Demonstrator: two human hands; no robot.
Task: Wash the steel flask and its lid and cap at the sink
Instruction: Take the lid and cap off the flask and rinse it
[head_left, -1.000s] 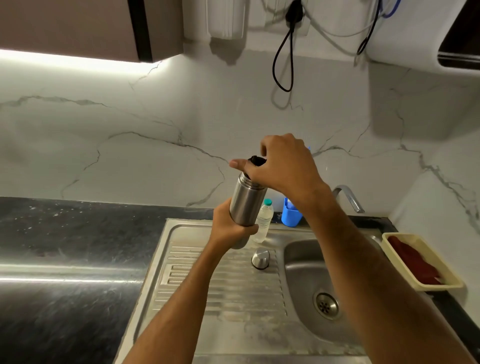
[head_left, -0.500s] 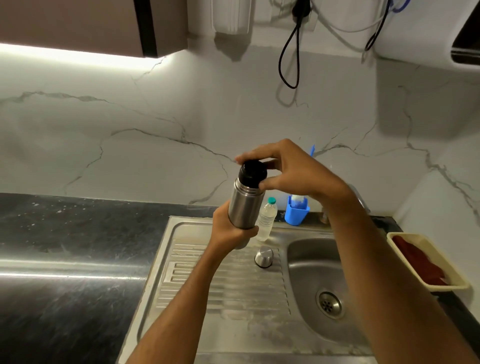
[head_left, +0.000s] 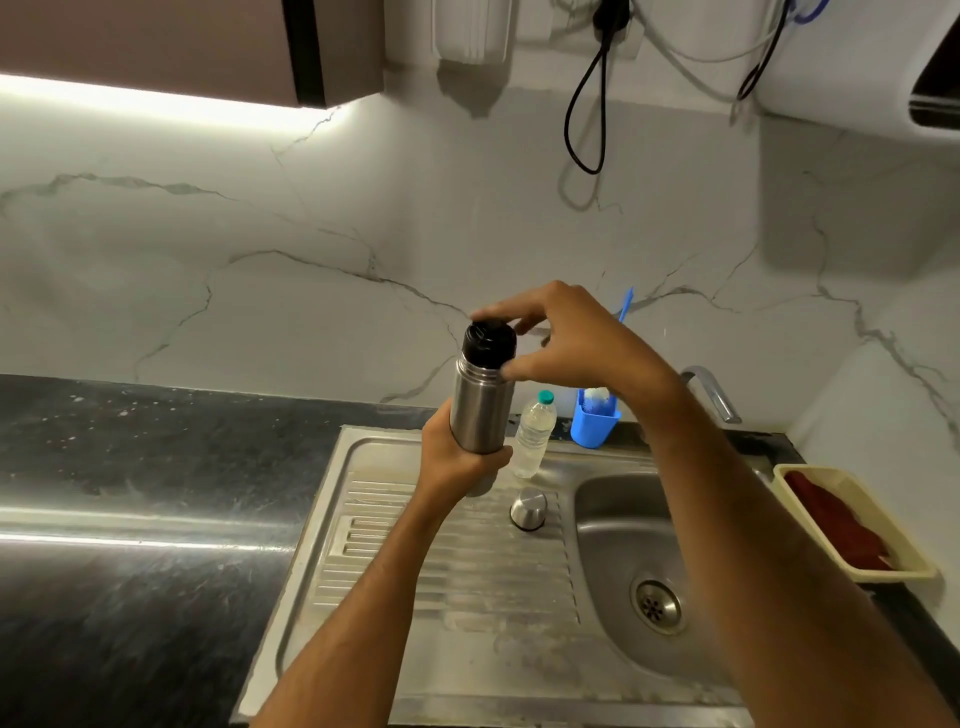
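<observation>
Ribbed steel drainboard (head_left: 447, 561); left hand (head_left: 457, 452) grips cylindrical brushed-steel flask (head_left: 480, 410); right hand (head_left: 576, 338) pinches black lid (head_left: 488, 340).

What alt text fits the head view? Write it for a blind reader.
A left hand grips an upright cylindrical steel flask over a steel sink drainboard while the right hand pinches its black round lid. A domed steel cap rests on the drainboard.

The left hand (head_left: 457, 457) covers the lower part of the flask (head_left: 480, 405), so its base cannot be seen. The right forearm hides the near right side of the sink (head_left: 613, 519) and the foot of the tap (head_left: 711, 392). The white box above the sink is cut off by the frame's right edge.
</observation>
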